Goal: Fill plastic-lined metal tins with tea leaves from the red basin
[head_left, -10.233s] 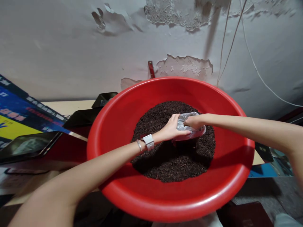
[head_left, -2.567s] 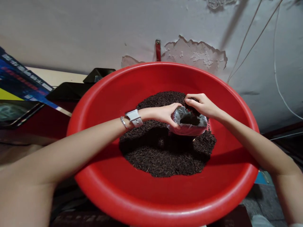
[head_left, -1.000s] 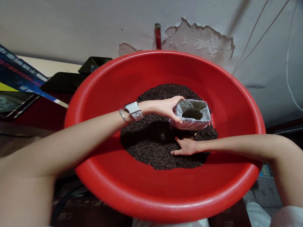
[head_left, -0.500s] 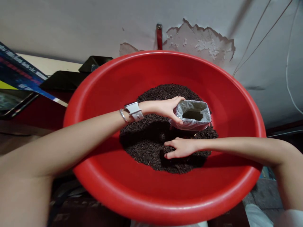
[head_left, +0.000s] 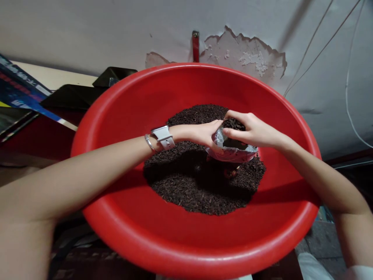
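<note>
The right hand [head_left: 254,129] has risen from the pile [head_left: 186,190], now clutching dark flakes [head_left: 234,124] over the bag [head_left: 233,154]. The left hand [head_left: 204,132] grips the bag's side.

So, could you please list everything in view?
Basin: one, red, centre
Flakes: one heap, dark brown, in basin
Lined container: one, clear liner, in basin
Wall: one, whitish, behind
Bracket: one, red, on wall
Cords: at least three, pale, upper right
Printed board: one, mostly blue, left
Angular objects: at least two, black, left
Floor: one, grey, lower right
Watch: one, white, left wrist
Bracelet: one, silver, left wrist
Left hand: one, bare, gripping container
Right hand: one, bare, flakes held at container
</note>
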The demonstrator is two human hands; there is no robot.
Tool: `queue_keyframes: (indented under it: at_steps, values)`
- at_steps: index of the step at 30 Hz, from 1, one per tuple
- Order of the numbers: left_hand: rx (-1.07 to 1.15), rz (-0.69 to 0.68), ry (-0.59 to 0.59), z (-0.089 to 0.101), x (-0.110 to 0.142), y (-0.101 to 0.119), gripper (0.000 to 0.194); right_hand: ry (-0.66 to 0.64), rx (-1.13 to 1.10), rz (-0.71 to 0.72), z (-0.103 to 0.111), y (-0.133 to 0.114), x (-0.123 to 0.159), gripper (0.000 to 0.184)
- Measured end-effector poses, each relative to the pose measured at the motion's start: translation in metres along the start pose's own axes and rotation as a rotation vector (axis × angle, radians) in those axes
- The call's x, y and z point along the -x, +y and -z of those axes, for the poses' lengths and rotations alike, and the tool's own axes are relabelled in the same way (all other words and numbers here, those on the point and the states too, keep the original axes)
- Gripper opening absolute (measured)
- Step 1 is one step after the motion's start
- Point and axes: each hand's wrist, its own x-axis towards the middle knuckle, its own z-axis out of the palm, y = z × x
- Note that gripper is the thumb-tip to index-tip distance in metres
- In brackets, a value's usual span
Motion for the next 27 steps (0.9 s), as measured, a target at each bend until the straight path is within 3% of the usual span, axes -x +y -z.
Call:
queue_keyframes:
  at_steps: [3,8,21,24,27]
  values:
    - [-0.022,0.062,0.001,-0.002,0.000,-0.009,0.087,0.040,0.122,-0.074,0.004,0.015,-0.005,0.028]
    - [-0.065,0.099,0.007,-0.002,0.002,-0.011,0.095,-0.023,0.245,-0.113,0.000,0.026,-0.008,0.028]
    - [0.017,0.050,-0.018,-0.002,0.003,-0.012,0.085,-0.060,0.249,-0.080,0.001,0.035,-0.008,0.018]
    - [-0.003,0.037,-0.009,-0.002,0.003,-0.009,0.085,0.014,0.308,-0.047,0.005,0.031,-0.006,0.016]
    - [-0.018,0.016,0.008,-0.003,0.002,-0.003,0.085,0.125,0.331,0.082,0.009,0.020,-0.002,0.015]
